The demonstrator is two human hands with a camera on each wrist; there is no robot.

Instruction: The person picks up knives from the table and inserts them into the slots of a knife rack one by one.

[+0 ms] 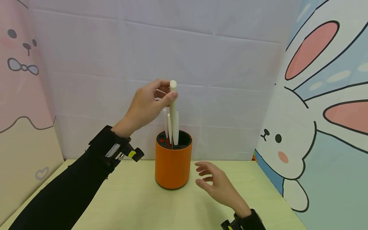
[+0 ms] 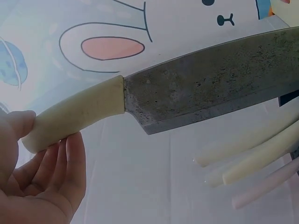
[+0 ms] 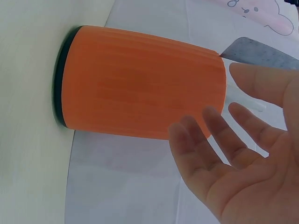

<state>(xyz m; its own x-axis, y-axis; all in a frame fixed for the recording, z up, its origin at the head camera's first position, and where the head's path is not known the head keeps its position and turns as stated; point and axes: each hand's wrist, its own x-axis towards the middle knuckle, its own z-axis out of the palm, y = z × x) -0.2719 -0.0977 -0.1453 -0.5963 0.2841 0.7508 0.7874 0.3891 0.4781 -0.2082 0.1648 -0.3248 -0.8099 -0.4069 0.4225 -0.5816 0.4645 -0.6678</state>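
Observation:
My left hand (image 1: 149,103) pinches the end of a cream handle on a broad kitchen knife (image 2: 210,77), thumb on one side and fingers on the other. The knife stands upright over an orange round knife block (image 1: 173,169), its dark, stained blade mostly above the top. In the right wrist view the blade (image 3: 261,53) meets the block's rim, and any part lower down is hidden. Several other pale handles (image 1: 176,131) rise from the block's black top. My right hand (image 1: 219,188) hovers just right of the block, fingers loosely bent and holding nothing.
The block stands on a pale yellow-green table (image 1: 129,191) near its back edge. Behind it hangs a creased white sheet (image 1: 201,64). A rabbit-print panel (image 1: 287,140) borders the right side, and a pink bear-print panel (image 1: 26,95) borders the left.

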